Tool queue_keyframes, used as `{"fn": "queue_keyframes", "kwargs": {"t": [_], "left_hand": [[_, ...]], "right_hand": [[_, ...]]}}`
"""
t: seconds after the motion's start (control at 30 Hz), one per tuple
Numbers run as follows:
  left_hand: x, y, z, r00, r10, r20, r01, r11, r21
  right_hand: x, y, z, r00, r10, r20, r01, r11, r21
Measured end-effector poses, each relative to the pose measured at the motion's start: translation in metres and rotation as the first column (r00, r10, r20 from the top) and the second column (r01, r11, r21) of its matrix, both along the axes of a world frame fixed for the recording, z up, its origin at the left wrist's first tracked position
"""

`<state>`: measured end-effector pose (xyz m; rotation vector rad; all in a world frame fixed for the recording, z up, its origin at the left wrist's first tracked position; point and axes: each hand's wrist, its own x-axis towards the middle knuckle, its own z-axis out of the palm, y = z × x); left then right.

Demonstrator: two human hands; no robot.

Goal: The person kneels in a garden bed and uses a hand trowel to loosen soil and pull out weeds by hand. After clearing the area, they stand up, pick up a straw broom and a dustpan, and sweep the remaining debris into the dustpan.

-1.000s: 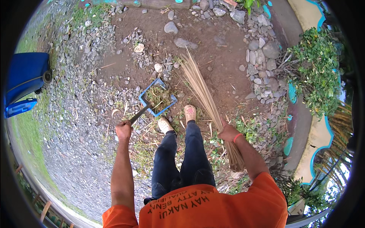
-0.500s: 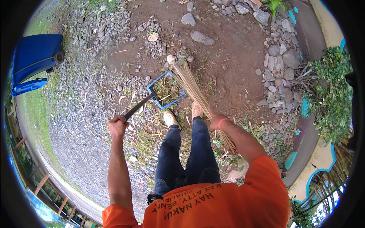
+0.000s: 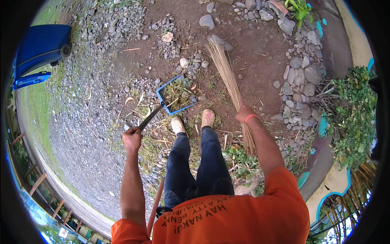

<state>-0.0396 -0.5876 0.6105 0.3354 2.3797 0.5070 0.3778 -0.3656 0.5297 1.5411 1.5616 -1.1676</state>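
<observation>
My left hand is closed round the dark handle of a long-handled dustpan. The blue-edged pan rests on the ground just ahead of my feet. Grass clippings and dry leaves lie in it. In my right hand I grip a stick broom of thin tan ribs by its middle. Its spread tips point away from me over bare soil, near a flat grey stone, apart from the pan. The bundled end sticks out behind my hand, towards me.
Loose gravel covers the left side. A blue wheeled bin lies at the far left. Stacked stones edge the soil on the right, beside a leafy bush and a curved kerb. A reddish pole shows beside my left arm.
The broom's tips have swung off the pan's right edge, away and to the right, with my right hand moving slightly right and forward. My left hand and the dustpan have shifted little.
</observation>
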Motion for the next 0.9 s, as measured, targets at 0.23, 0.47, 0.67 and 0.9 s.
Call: {"fn": "queue_keyframes", "kwargs": {"t": [0.23, 0.47, 0.67, 0.9], "left_hand": [[0.013, -0.006, -0.003, 0.994, -0.089, -0.062, 0.084, 0.993, -0.086], [0.016, -0.018, -0.005, 0.995, -0.078, -0.061, 0.074, 0.995, -0.061], [0.015, -0.015, -0.003, 0.996, -0.072, -0.06, 0.065, 0.993, -0.102], [0.005, -0.009, -0.005, 0.993, -0.102, -0.053, 0.098, 0.993, -0.068]], "right_hand": [[-0.035, -0.112, 0.02, 0.993, 0.099, -0.061, -0.113, 0.947, -0.3], [0.051, -0.103, 0.083, 1.0, 0.018, -0.011, -0.02, 0.976, -0.219], [0.035, -0.005, 0.0, 0.994, 0.009, 0.112, -0.002, 0.998, -0.063], [-0.033, -0.128, 0.008, 0.981, 0.179, -0.08, -0.195, 0.928, -0.319]]}}
